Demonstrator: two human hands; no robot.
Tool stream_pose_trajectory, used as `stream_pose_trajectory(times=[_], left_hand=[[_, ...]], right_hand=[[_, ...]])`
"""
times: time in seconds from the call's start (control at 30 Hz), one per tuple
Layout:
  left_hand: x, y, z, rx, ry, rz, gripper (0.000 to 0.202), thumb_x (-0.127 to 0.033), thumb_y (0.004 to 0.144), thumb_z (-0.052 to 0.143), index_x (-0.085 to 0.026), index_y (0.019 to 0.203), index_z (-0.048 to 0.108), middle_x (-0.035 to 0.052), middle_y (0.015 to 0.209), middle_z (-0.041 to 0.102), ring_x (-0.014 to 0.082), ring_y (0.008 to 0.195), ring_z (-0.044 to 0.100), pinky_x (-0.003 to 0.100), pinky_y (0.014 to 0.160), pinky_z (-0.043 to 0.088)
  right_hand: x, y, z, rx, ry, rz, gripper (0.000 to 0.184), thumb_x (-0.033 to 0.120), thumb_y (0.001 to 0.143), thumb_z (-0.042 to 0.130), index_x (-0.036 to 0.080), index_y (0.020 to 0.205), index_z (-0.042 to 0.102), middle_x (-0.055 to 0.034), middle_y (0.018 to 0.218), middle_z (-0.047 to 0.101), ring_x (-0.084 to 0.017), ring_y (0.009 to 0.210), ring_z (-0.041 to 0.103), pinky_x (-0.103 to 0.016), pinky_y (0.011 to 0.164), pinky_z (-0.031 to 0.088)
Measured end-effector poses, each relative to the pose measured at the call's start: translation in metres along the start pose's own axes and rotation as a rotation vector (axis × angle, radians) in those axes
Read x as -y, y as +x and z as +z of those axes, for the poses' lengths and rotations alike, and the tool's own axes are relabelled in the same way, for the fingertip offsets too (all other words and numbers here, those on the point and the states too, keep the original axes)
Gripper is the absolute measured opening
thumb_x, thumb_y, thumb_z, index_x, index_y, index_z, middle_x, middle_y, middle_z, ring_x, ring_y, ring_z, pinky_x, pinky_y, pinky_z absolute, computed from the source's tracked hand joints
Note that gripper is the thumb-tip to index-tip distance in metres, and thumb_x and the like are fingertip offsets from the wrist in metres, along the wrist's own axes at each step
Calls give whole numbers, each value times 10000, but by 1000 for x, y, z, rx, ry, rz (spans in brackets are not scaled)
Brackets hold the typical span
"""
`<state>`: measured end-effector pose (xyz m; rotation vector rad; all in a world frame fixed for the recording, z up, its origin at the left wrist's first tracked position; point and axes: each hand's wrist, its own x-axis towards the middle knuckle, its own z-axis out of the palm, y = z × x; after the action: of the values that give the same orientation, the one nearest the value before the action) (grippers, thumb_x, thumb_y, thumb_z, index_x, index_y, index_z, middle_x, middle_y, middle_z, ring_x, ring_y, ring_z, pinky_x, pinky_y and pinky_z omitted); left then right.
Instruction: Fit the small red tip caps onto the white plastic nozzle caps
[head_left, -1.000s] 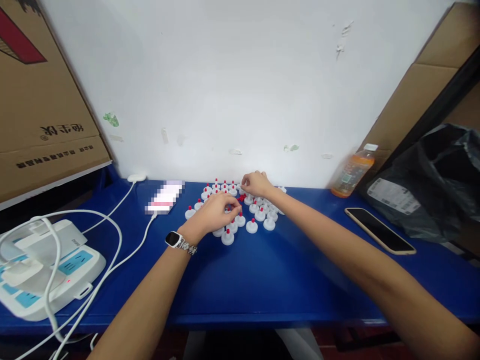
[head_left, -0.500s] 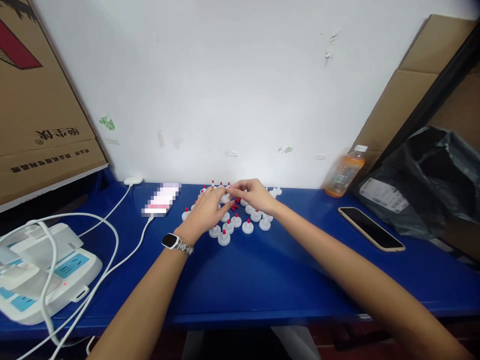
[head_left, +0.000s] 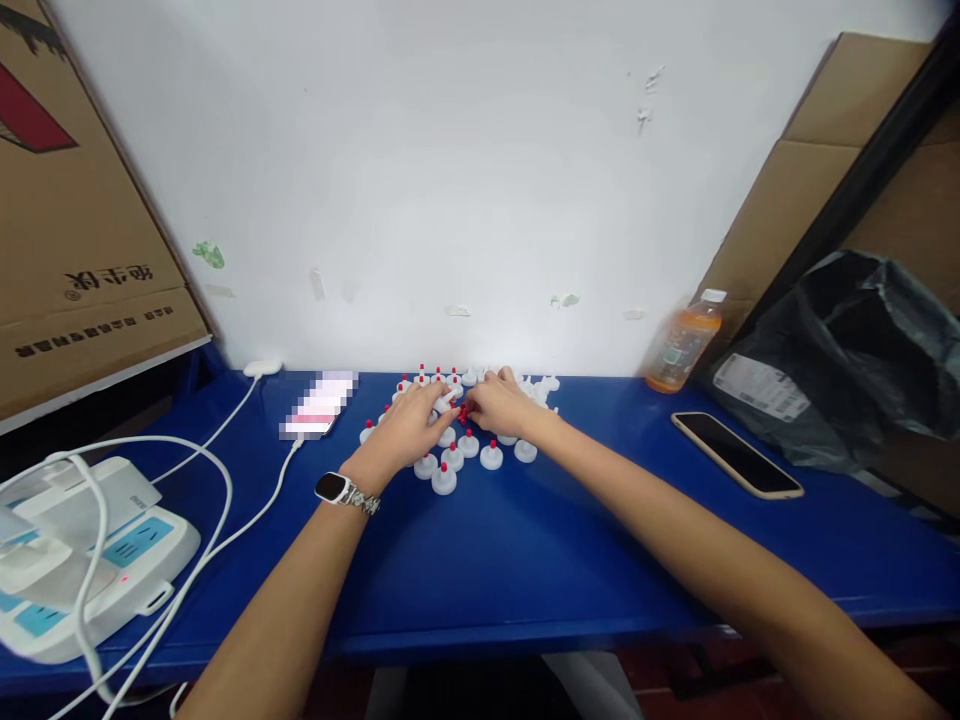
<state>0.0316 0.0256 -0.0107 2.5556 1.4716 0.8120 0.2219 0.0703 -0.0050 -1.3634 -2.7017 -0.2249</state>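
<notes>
My left hand (head_left: 412,418) is closed, with a white nozzle cap (head_left: 444,400) between its thumb and fingers. Just right of it, my right hand (head_left: 501,402) bends its fingers down at a small pile of loose red tips (head_left: 463,412); whatever its fingertips pinch is hidden. Around both hands stand several white caps with red tips, one of them nearest me (head_left: 444,479) and another (head_left: 491,455) in front of my right hand. Behind my right hand lie white caps (head_left: 541,388) without visible red tips.
On the blue table (head_left: 465,570), a power strip (head_left: 142,560) with looping white cables sits left, near a blurred-out phone (head_left: 321,405). At right are a dark phone (head_left: 739,455), an orange drink bottle (head_left: 684,342) and a black plastic bag (head_left: 832,360). A white wall (head_left: 465,180) rises behind.
My right hand has parted from the left hand and dropped to the pile of red tips. My left hand stays nearly in place with the white cap. The view has shifted slightly.
</notes>
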Motion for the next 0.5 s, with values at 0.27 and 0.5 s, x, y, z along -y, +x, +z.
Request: stream_pose_trajectory(times=[0.27, 0.5], left_hand=[[-2, 0, 0, 13, -51, 10, 239, -399, 968, 475, -197, 1047, 576, 72, 985, 660, 257, 926, 580, 374, 776, 450], [-5, -1, 4, -2, -27, 72, 276, -435, 979, 445, -195, 1021, 575, 81, 943, 636, 263, 902, 562, 399, 782, 459]], right_hand=[[1, -20, 4, -335, 471, 110, 85, 226, 848, 603, 192, 863, 680, -51, 873, 721, -218, 924, 581, -344, 829, 387], [20, -28, 5, -574, 1242, 207, 263, 413, 825, 654, 184, 955, 653, -27, 814, 702, -157, 740, 630, -282, 684, 468]])
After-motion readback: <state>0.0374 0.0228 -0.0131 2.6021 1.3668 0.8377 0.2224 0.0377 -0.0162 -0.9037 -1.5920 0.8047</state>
